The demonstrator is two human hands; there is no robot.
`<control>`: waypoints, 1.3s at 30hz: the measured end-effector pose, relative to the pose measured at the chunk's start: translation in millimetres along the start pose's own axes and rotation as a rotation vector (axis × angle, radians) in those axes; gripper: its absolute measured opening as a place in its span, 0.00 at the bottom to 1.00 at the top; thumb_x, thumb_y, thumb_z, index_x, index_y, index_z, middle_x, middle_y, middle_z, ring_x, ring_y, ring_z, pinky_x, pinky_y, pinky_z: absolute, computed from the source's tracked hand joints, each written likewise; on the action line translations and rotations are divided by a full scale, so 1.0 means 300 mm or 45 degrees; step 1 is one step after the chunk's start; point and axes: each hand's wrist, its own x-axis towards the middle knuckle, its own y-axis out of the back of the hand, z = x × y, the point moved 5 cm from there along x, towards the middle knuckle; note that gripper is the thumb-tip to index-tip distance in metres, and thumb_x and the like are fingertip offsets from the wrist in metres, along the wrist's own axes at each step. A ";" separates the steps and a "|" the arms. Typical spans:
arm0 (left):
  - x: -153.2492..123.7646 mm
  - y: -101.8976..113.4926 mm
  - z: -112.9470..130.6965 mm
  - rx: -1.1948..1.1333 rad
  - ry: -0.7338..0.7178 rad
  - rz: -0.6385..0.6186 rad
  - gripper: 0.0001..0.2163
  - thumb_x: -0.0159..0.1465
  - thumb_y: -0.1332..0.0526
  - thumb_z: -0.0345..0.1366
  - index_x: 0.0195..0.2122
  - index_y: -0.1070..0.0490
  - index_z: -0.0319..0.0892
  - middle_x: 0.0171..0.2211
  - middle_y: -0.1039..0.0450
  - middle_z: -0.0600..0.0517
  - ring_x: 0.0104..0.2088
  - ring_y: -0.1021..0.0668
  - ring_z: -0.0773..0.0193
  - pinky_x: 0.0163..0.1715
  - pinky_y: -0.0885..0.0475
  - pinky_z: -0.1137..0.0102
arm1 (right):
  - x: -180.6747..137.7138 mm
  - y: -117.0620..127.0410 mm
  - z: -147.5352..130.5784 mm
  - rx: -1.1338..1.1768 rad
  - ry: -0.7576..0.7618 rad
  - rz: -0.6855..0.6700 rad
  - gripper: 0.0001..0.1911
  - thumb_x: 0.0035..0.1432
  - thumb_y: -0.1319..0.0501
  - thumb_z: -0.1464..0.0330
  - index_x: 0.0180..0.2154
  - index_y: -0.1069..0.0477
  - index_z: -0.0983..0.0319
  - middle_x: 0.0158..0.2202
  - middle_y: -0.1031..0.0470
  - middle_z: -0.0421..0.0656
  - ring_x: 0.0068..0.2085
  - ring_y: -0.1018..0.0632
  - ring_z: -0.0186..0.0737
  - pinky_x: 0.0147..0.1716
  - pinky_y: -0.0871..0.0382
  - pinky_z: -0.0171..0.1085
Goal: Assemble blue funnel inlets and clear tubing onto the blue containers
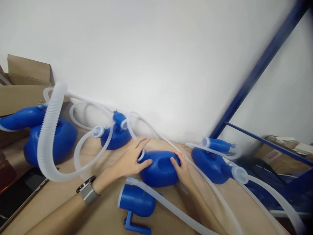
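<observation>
The head camera looks forward and down from close above the desk point(106, 213), facing the white wall point(151, 65).

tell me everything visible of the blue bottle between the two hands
The blue bottle is rounded and squat, with a smooth, slightly shiny surface that looks like plastic. A shallow hollow dips into its upper side, and a pale ring shows at its left end, partly hidden by the left hand, whose thumb touches its top. It appears to rest on the light brown table, with the right hand curled over its right end. Its underside is out of sight.
</observation>
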 end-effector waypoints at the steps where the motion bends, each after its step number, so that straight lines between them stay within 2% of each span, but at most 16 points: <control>1: 0.001 -0.007 0.003 -0.006 -0.006 0.032 0.32 0.68 0.36 0.46 0.71 0.41 0.43 0.70 0.36 0.37 0.69 0.31 0.43 0.68 0.34 0.45 | 0.000 0.000 0.001 -0.002 0.001 -0.002 0.23 0.65 0.38 0.48 0.50 0.24 0.57 0.51 0.24 0.48 0.57 0.24 0.55 0.63 0.32 0.52; 5: 0.003 -0.041 0.012 -0.007 -0.053 0.110 0.22 0.69 0.38 0.41 0.63 0.33 0.40 0.62 0.28 0.36 0.64 0.26 0.44 0.66 0.32 0.45 | -0.001 0.000 -0.001 -0.021 0.007 -0.023 0.23 0.66 0.39 0.46 0.51 0.24 0.55 0.52 0.24 0.47 0.57 0.24 0.54 0.63 0.31 0.52; 8: -0.001 -0.051 0.014 -0.020 -0.106 0.137 0.17 0.70 0.40 0.39 0.59 0.30 0.43 0.65 0.29 0.38 0.65 0.26 0.45 0.66 0.32 0.46 | -0.003 0.002 -0.001 -0.049 0.019 -0.045 0.23 0.66 0.40 0.45 0.51 0.24 0.54 0.52 0.24 0.47 0.59 0.24 0.54 0.64 0.32 0.51; 12: -0.006 -0.055 0.006 -0.040 -0.131 0.142 0.16 0.71 0.40 0.39 0.59 0.30 0.46 0.66 0.30 0.41 0.66 0.27 0.46 0.67 0.33 0.48 | -0.003 -0.003 0.010 -0.101 0.005 -0.073 0.25 0.67 0.43 0.45 0.53 0.26 0.55 0.55 0.24 0.48 0.61 0.25 0.53 0.65 0.32 0.51; 15: 0.000 -0.052 -0.012 -0.054 -0.105 0.127 0.20 0.72 0.40 0.43 0.63 0.33 0.47 0.66 0.30 0.41 0.66 0.28 0.47 0.69 0.34 0.48 | 0.002 -0.006 0.010 -0.161 -0.020 -0.111 0.26 0.69 0.46 0.45 0.55 0.28 0.55 0.57 0.25 0.48 0.63 0.26 0.52 0.67 0.34 0.51; 18: 0.008 -0.021 -0.033 -0.045 -0.005 0.140 0.33 0.69 0.36 0.52 0.70 0.43 0.43 0.69 0.37 0.35 0.70 0.33 0.40 0.69 0.37 0.42 | -0.006 0.018 -0.006 -0.242 -0.035 -0.155 0.28 0.69 0.46 0.46 0.61 0.30 0.54 0.64 0.27 0.48 0.68 0.30 0.53 0.71 0.41 0.54; 20: -0.001 0.026 -0.047 -0.063 0.148 0.205 0.41 0.66 0.35 0.56 0.73 0.48 0.42 0.72 0.43 0.33 0.72 0.38 0.37 0.69 0.40 0.40 | -0.034 0.063 -0.019 -0.297 -0.044 -0.150 0.32 0.69 0.45 0.47 0.66 0.34 0.55 0.69 0.33 0.50 0.72 0.36 0.57 0.73 0.46 0.58; 22: -0.037 0.082 -0.057 -0.119 0.345 0.284 0.38 0.68 0.39 0.59 0.72 0.46 0.44 0.70 0.40 0.36 0.71 0.36 0.39 0.68 0.36 0.43 | -0.088 0.120 -0.025 -0.370 -0.045 -0.137 0.33 0.68 0.44 0.47 0.67 0.35 0.55 0.70 0.33 0.51 0.71 0.35 0.60 0.72 0.45 0.61; 25: -0.142 0.140 -0.055 -0.170 0.567 0.311 0.28 0.72 0.47 0.60 0.62 0.34 0.43 0.57 0.25 0.40 0.58 0.22 0.43 0.57 0.25 0.46 | -0.194 0.191 -0.020 -0.603 -0.013 -0.146 0.28 0.64 0.37 0.48 0.61 0.26 0.51 0.61 0.23 0.50 0.62 0.25 0.65 0.64 0.34 0.63; 27: -0.234 0.140 -0.052 -0.169 0.643 0.212 0.26 0.74 0.49 0.59 0.57 0.29 0.43 0.51 0.21 0.42 0.53 0.19 0.44 0.54 0.22 0.47 | -0.255 0.212 -0.014 -0.757 0.004 -0.176 0.24 0.61 0.33 0.49 0.55 0.21 0.50 0.55 0.19 0.50 0.55 0.21 0.67 0.58 0.30 0.64; 29: -0.327 0.109 -0.054 -0.169 0.656 0.052 0.24 0.74 0.48 0.58 0.58 0.27 0.47 0.55 0.20 0.43 0.55 0.18 0.44 0.54 0.22 0.48 | -0.290 0.219 -0.029 -0.789 0.008 -0.161 0.20 0.61 0.32 0.51 0.51 0.19 0.50 0.51 0.17 0.49 0.53 0.20 0.67 0.56 0.29 0.65; 32: -0.428 0.034 -0.054 -0.198 0.543 -0.207 0.24 0.71 0.41 0.56 0.65 0.29 0.53 0.65 0.26 0.44 0.65 0.25 0.42 0.60 0.25 0.47 | -0.297 0.223 -0.114 -0.628 -0.025 0.015 0.17 0.61 0.32 0.54 0.51 0.18 0.48 0.51 0.16 0.47 0.54 0.19 0.66 0.58 0.29 0.64; 34: -0.458 -0.014 -0.047 -0.285 0.471 -0.342 0.28 0.67 0.35 0.54 0.67 0.31 0.53 0.69 0.31 0.44 0.70 0.31 0.41 0.66 0.32 0.44 | -0.293 0.197 -0.193 -0.421 -0.078 0.054 0.19 0.62 0.31 0.54 0.53 0.18 0.47 0.52 0.16 0.45 0.54 0.19 0.64 0.59 0.28 0.62; 36: -0.457 -0.042 -0.030 -0.401 0.473 -0.372 0.33 0.63 0.30 0.50 0.69 0.33 0.52 0.70 0.32 0.43 0.72 0.34 0.41 0.70 0.40 0.41 | -0.298 0.121 -0.269 -0.149 -0.093 -0.115 0.20 0.62 0.31 0.54 0.55 0.19 0.48 0.51 0.16 0.45 0.53 0.18 0.61 0.57 0.25 0.58; 39: -0.413 -0.051 0.022 -0.619 0.511 -0.273 0.36 0.63 0.30 0.47 0.71 0.39 0.51 0.68 0.31 0.42 0.68 0.29 0.42 0.68 0.36 0.43 | -0.325 -0.019 -0.338 0.224 -0.068 -0.343 0.23 0.65 0.34 0.51 0.57 0.20 0.50 0.56 0.18 0.45 0.57 0.19 0.57 0.60 0.26 0.55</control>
